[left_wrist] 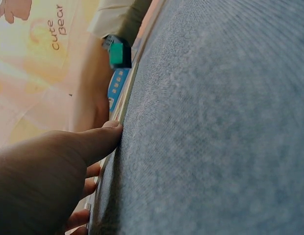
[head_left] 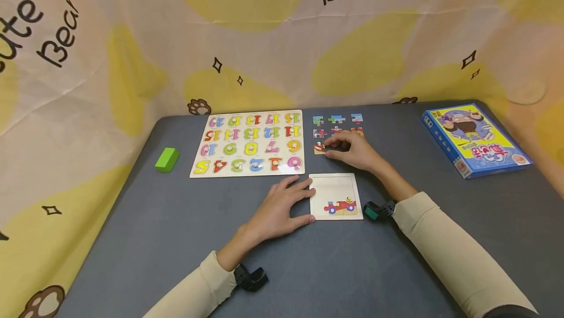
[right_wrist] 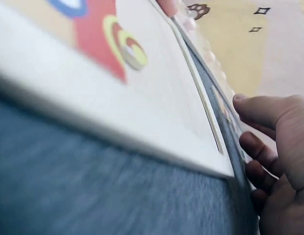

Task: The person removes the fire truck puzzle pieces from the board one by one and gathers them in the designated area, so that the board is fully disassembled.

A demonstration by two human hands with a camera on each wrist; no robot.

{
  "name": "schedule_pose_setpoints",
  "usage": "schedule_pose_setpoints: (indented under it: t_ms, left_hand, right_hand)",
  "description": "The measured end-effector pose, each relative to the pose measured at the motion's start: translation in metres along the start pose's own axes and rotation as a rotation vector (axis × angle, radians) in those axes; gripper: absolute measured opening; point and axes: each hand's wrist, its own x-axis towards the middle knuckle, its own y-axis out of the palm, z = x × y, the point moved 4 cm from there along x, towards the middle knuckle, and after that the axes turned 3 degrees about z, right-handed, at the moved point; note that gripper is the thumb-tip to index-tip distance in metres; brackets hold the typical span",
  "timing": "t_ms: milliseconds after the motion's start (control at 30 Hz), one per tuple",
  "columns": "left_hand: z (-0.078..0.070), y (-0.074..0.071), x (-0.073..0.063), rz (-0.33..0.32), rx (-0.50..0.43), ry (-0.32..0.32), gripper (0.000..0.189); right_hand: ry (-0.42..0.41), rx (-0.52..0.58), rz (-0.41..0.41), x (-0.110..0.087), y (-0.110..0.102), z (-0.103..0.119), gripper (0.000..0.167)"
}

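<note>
A small white puzzle tray (head_left: 328, 188) lies in front, with a red vehicle picture (head_left: 345, 206) filling its near right part. My left hand (head_left: 277, 210) rests along the tray's left side, fingers spread and thumb near the front left corner; in the left wrist view the thumb (left_wrist: 100, 142) touches the edge. Beyond the tray, my right hand (head_left: 354, 151) reaches over the loose jigsaw pieces (head_left: 337, 119). Its thumb and index fingertips are right at the edge of the nearest left piece (head_left: 319, 148). The right wrist view shows those fingers (right_wrist: 257, 147) apart from the thumb. Part of the piece rows is hidden behind this hand.
A wooden number board (head_left: 262, 154) with colourful numerals lies behind my left hand. To its left is a green block (head_left: 167, 159). A blue and yellow box (head_left: 478, 139) lies at the right rear. A patterned cloth (head_left: 264, 48) hangs behind the grey table (head_left: 154, 239).
</note>
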Motion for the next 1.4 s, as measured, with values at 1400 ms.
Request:
schedule_pose_setpoints:
  t_ms: [1400]
  left_hand:
    - [-0.005, -0.011, 0.010, 0.043, 0.074, 0.009, 0.058]
  right_hand:
    - [-0.145, -0.129, 0.440, -0.086, 0.017, 0.051, 0.035]
